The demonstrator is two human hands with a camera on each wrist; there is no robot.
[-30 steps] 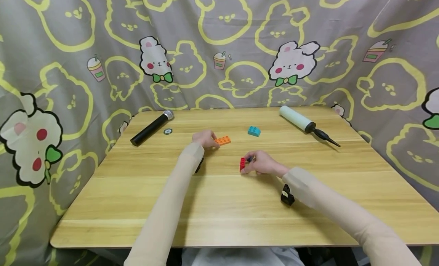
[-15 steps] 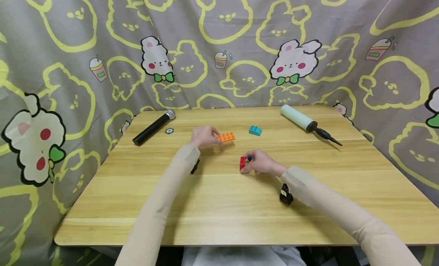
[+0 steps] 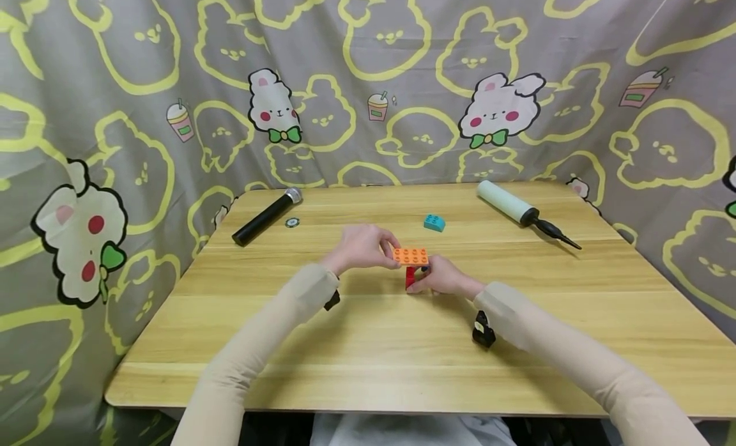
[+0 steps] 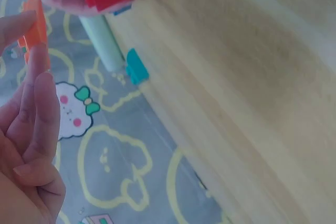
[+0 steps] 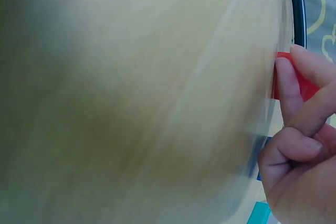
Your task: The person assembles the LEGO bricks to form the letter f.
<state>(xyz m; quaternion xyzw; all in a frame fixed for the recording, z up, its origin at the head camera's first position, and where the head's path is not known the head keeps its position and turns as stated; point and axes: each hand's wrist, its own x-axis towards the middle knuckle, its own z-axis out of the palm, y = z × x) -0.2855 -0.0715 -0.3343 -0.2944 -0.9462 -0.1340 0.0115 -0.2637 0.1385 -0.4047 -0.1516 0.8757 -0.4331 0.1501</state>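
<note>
My left hand (image 3: 366, 246) pinches an orange toy building brick (image 3: 411, 257) by its left end, studs facing up. It hovers just above a red building brick (image 3: 410, 280); whether they touch is hard to tell. Thumb and fingertips of my right hand (image 3: 447, 276) grip the red brick, which stands at the tabletop. A dark blue brick (image 5: 261, 158) shows beside the right hand in the right wrist view, mostly hidden in the head view. Farther back lies a teal brick (image 3: 434, 223) with a sloped end.
A black microphone (image 3: 264, 219) and a small round chip (image 3: 292, 222) lie at the back left of the wooden table (image 3: 356, 363). At the back right lies a pale green hand pump (image 3: 508, 205) with a black nozzle. A patterned curtain (image 3: 322, 133) hangs behind.
My left hand has lifted the orange brick off the table and carried it right and towards me, over the red brick. The right hand keeps its grip on the red brick in place.
</note>
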